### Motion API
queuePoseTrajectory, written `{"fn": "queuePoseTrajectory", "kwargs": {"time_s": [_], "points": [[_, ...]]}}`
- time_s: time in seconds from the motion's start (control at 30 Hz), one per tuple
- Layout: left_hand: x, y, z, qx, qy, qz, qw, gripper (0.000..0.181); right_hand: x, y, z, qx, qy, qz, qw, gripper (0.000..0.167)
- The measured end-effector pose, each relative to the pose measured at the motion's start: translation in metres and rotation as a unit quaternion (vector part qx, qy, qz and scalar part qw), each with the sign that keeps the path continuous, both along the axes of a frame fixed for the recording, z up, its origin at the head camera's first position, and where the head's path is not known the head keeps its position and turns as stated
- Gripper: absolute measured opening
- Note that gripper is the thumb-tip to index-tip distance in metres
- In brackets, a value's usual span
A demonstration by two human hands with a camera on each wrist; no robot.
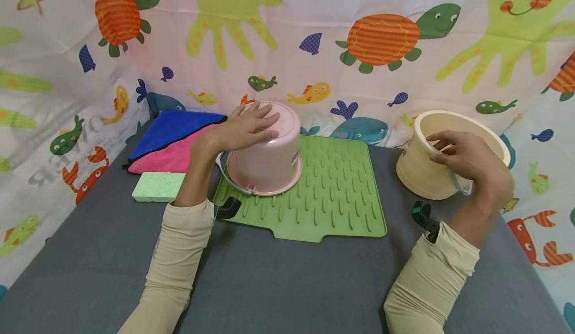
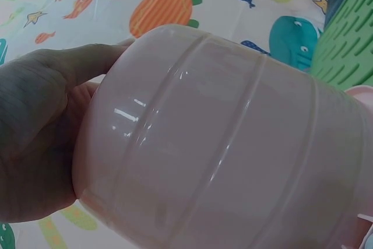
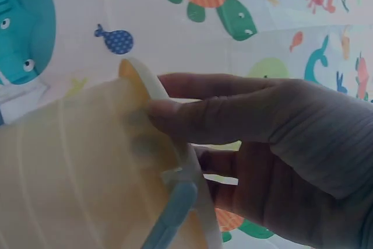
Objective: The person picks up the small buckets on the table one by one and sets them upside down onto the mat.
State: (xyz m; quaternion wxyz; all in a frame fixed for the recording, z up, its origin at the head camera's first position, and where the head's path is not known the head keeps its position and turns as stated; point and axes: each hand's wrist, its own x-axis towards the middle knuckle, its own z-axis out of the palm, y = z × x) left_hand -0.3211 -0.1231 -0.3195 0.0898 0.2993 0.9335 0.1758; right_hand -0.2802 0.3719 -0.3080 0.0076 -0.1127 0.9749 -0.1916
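A pink bucket (image 1: 268,160) stands upside down on the left part of a green drying mat (image 1: 334,189), its handle hanging at the left. My left hand (image 1: 244,127) rests on the upturned base with fingers spread; the left wrist view shows the palm beside the pink bucket's (image 2: 192,138) base end. To the right of the mat stands a cream bucket (image 1: 420,174), mouth up. Thumb and fingers of my right hand (image 1: 471,159) pinch its rim. In the right wrist view the thumb lies outside the cream bucket (image 3: 70,167), near the grey handle.
A folded blue and pink cloth (image 1: 172,134) lies left of the mat, with a pale green sponge (image 1: 157,186) in front of it. Grey cloth covers the table (image 1: 292,284). A curtain with printed sea animals (image 1: 283,29) hangs close behind.
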Motion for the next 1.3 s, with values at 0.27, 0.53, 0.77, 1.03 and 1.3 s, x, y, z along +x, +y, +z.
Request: {"fn": "queuePoseTrajectory", "kwargs": {"time_s": [0.27, 0.53, 0.77, 1.03, 1.3], "points": [[0.001, -0.002, -0.001, 0.011, -0.008, 0.0, 0.9999, 0.069, 0.012, -0.005, 0.006, 0.008, -0.042, 0.057, 0.9975, 0.052], [0.001, 0.0, 0.0, 0.003, -0.003, 0.0, 1.0, 0.068, 0.015, -0.01, 0.012, 0.019, -0.049, 0.052, 0.9973, 0.054], [0.001, 0.0, 0.002, -0.002, 0.001, -0.001, 1.0, 0.067, 0.014, -0.017, 0.013, 0.043, -0.081, 0.053, 0.9944, 0.034], [0.002, -0.004, 0.002, 0.007, -0.005, 0.002, 1.0, 0.068, 0.023, -0.028, 0.022, 0.07, -0.107, 0.051, 0.9904, 0.029], [0.001, -0.001, 0.002, 0.009, -0.002, -0.002, 1.0, 0.067, 0.035, -0.035, 0.03, 0.071, -0.127, 0.019, 0.9892, 0.04]]}}
